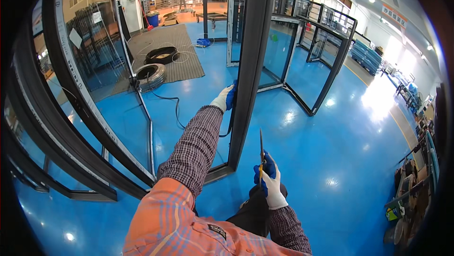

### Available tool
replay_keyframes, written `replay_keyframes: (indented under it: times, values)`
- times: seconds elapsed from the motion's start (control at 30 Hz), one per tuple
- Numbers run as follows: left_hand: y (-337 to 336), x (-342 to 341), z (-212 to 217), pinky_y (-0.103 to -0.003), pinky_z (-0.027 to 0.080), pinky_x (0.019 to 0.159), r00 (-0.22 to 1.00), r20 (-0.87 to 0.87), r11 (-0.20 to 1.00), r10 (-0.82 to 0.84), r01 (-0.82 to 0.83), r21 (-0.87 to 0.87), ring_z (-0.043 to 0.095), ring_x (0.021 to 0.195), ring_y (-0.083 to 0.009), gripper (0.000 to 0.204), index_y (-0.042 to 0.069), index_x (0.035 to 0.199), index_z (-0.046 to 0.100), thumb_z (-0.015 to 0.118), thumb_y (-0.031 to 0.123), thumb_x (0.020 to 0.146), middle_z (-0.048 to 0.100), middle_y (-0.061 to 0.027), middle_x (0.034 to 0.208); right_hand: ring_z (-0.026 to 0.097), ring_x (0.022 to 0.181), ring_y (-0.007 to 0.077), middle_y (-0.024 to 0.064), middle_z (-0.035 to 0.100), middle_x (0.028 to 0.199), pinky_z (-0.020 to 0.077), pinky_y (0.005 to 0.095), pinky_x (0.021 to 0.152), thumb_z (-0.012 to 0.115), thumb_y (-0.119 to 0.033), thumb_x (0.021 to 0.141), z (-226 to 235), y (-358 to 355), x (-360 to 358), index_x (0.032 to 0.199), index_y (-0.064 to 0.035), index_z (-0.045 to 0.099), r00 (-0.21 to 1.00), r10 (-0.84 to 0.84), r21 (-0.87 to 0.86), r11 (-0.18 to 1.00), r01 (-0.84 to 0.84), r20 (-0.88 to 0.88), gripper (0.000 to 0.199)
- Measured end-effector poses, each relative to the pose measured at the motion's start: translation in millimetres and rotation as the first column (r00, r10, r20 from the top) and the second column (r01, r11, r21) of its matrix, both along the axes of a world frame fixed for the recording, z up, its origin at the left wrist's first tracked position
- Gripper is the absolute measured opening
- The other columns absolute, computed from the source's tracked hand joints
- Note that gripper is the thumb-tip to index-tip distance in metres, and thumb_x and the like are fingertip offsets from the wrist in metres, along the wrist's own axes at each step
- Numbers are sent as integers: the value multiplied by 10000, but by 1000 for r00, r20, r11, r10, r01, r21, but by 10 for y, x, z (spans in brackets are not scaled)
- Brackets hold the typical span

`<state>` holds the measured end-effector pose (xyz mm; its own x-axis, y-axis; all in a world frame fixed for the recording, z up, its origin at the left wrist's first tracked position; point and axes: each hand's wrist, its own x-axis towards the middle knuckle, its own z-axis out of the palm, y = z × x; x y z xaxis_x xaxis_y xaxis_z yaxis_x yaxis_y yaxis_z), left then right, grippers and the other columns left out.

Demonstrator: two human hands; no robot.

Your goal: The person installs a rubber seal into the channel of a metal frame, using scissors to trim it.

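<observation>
My left hand (226, 98), in a white and blue glove, reaches forward and presses against the inner edge of a tall dark window frame (249, 62). A thin black rubber strip (176, 109) runs from that hand down across the blue floor toward coils at the back left. My right hand (269, 180), gloved the same way, is lower and nearer to me. It grips a pair of scissors (261, 154) with a yellow handle, the blades pointing up and closed.
A large glazed frame (90, 81) leans at my left. Further frames (326, 52) stand upright ahead and to the right. Black strip coils (151, 74) lie on a grey mat (182, 52). Shelves with goods (411, 185) line the right wall.
</observation>
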<state>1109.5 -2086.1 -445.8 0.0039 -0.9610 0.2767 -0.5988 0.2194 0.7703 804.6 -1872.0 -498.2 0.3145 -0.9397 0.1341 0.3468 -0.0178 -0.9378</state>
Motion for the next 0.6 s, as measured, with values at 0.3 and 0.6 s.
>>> replay_keyframes:
  times: [0.3, 0.6]
  values:
    - [-140, -38, 377, -316, 457, 862, 996, 42, 914, -74, 84, -398, 569, 1028, -254, 440, 73, 1254, 473, 532, 58, 817, 588, -123, 1168, 482, 604, 111, 96, 548, 972, 415, 201, 496, 628, -49, 846, -86, -158, 262, 1343, -49, 400, 999, 45, 155, 987, -43, -12, 547]
    - [41, -116, -120, -266, 403, 896, 612, -775, 987, -156, 135, -92, 556, 991, -184, 319, 22, 1134, 592, 524, 151, 850, 623, -79, 1103, 529, 679, 111, 85, 576, 942, 432, 195, 530, 620, -32, 839, -187, -428, 744, 1356, -43, 382, 991, 32, 309, 951, 11, -132, 570]
